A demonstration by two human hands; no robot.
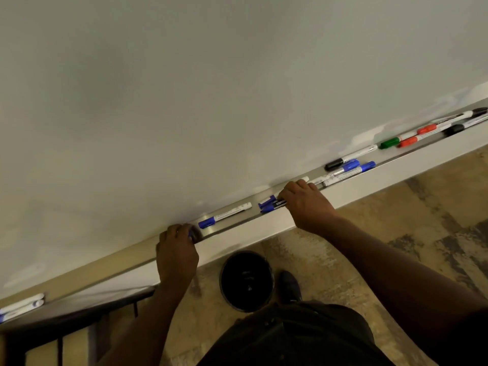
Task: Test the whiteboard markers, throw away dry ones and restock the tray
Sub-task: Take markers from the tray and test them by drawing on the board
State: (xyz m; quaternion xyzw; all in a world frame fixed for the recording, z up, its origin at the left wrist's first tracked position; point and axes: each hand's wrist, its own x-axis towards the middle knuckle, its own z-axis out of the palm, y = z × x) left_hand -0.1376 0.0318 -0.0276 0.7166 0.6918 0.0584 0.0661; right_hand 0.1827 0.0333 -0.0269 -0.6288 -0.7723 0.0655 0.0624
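Both hands (176, 253) curled over tray (369, 178)

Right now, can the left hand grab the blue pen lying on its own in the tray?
Probably yes. The left hand sits at the tray edge, right beside that blue pen, and nothing lies between them. The right hand is busy further along.

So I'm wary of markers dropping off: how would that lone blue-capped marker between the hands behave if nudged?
The blue-capped marker looks like a round, rigid plastic barrel, so it would probably roll rather than bend. It lies lengthwise in the tray, whose raised front lip should likely stop it. It seems small and light, easy to lift.
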